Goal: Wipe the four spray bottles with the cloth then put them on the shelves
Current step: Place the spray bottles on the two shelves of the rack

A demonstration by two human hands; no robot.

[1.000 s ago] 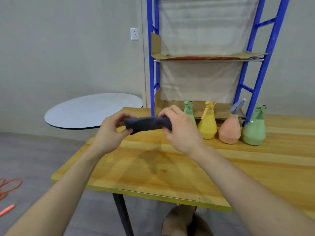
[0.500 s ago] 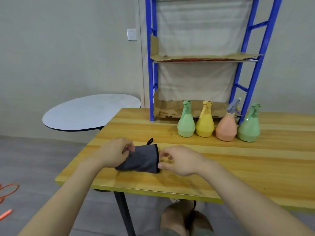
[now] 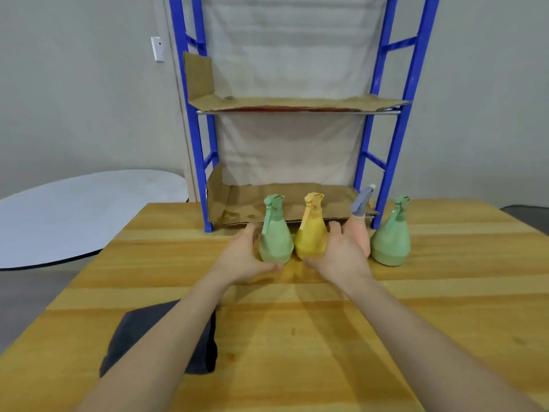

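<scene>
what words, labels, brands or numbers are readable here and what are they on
No text can be read here.
Spray bottles (left green bottle, yellow bottle, pink bottle, right green bottle): plain, no labels show.
The upper cardboard: red strip along its edge, no legible print.
The wall socket: too small to tell any marking.

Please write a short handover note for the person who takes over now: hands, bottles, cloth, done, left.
Left hand: curled round the left green bottle. Right hand: curled round the yellow bottle.
All four bottles, also the pink bottle and the right green bottle, stand on the table before the shelves. The cloth lies near the table's front edge, under the left forearm.
Done: no bottle shelved; wiping cannot be judged.
Left: wipe as needed, shelve all four.
</scene>
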